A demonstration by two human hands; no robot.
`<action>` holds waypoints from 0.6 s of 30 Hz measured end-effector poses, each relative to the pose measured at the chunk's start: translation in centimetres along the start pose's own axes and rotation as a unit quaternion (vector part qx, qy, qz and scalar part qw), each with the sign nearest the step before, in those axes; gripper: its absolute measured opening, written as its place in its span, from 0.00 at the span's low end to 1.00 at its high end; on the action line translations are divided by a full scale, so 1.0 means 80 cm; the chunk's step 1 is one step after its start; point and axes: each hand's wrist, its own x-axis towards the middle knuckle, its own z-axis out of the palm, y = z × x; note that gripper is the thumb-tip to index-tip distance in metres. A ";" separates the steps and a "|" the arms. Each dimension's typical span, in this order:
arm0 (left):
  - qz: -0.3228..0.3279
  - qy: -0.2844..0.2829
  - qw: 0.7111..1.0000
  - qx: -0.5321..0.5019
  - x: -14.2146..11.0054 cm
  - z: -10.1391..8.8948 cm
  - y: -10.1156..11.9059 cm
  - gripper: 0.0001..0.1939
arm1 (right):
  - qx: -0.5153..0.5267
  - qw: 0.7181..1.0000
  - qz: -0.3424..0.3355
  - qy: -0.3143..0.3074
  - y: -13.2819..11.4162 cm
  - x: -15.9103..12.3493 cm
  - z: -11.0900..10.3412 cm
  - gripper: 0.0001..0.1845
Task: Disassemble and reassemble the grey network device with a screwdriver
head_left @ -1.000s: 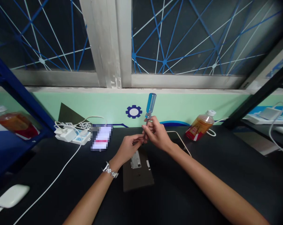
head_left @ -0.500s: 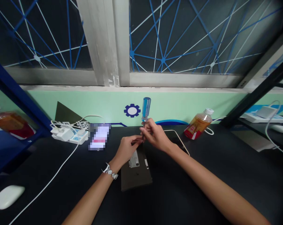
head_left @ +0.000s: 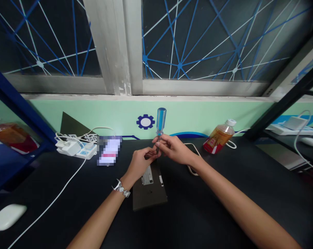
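While the left grip (head_left: 141, 160) stays nearly where it was half a second ago, the right grip (head_left: 176, 148) has changed its pose: its fingers reach out flatter across the screwdriver (head_left: 161, 119), and the wrist sits further to the right, so that the near end of the cream-edged device (head_left: 192, 146) now shows to the left of the forearm. The handle's blue stripe, seen toward the left side half a second ago, now faces the camera more squarely, and the handle stands closer to upright than a second ago, when it leaned right. The dark panel (head_left: 150, 197) keeps its place on the worktop (head_left: 192, 221). The screwdriver is held in both grips: the right thumb and fingers are clamped on the shaft just under the handle, which rises free above them, and the left fingertips come together on the lower shaft, just below the right ones. The tip is hidden among the left fingers, near the far end of the dark panel; whether it meets the surface I cannot tell. The lit phone (head_left: 110, 152) lies to the left and the bottle (head_left: 218, 139) to the right, both well apart from the screwdriver.
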 end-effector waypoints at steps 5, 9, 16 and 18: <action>0.019 -0.033 0.999 -0.003 0.005 -0.001 0.007 0.03 | 0.041 0.999 0.020 -0.020 -0.004 -0.003 0.000 0.10; 0.028 -0.070 0.996 -0.052 0.010 0.004 0.006 0.07 | 0.077 0.997 0.027 0.005 0.005 -0.002 0.002 0.11; 0.009 -0.084 0.995 -0.047 0.007 0.001 0.002 0.09 | 0.124 0.991 0.027 0.042 0.006 0.001 0.001 0.15; 0.017 -0.101 0.994 -0.030 0.005 -0.005 0.001 0.11 | 0.105 0.994 0.024 0.024 0.001 0.000 -0.001 0.15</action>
